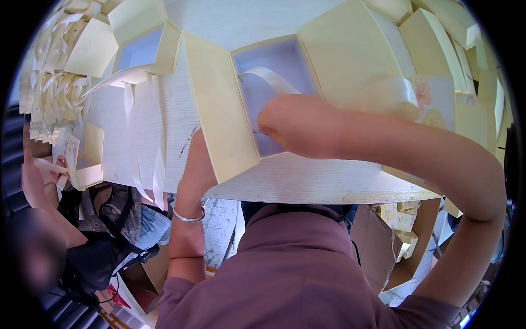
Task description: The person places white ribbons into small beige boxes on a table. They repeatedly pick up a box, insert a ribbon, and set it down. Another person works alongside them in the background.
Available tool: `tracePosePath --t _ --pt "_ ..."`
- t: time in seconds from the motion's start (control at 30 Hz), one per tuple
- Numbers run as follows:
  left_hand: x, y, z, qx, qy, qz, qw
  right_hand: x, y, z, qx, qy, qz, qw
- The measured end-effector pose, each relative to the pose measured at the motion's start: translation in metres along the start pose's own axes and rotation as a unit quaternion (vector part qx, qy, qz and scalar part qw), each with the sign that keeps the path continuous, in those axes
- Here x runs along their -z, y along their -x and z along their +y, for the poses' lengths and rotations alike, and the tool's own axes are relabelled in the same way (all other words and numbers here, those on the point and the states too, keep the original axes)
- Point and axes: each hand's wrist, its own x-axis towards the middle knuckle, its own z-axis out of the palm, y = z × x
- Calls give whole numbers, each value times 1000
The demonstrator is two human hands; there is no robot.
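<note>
An open cream gift box with a pale lavender inside lies before me, its two door-like flaps spread to the sides. White satin ribbon comes through a slot in the box's left inner wall and runs to my right hand. That hand is closed over the box's inside, fingertips at the left wall, pinching the ribbon; the grip itself is partly covered by the hand. My left hand is behind the left flap. Only the left wrist shows at the flap's outer side, so its fingers are hidden.
Another open box stands at the far left, ribbons trailing over the table. Piled ribboned boxes fill the left edge; more boxes lie right. At left, a co-worker's hand handles a box. A carton stands below.
</note>
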Motion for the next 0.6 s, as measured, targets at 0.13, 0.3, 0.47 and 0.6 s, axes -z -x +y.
tracePosePath --t 0.13,0.3,0.47,0.6 --pt "-3 -2 14 -14 -14 3 1000 3 -1 -4 14 0 2 1000" --pt "-12 3 -17 27 187 126 974 -8 34 -32 241 414 217 851" --pt "-6 -5 -24 145 667 225 695 -31 45 -18 205 444 168 856" --pt "31 10 -31 117 670 307 665 -8 39 -4 139 345 123 920"
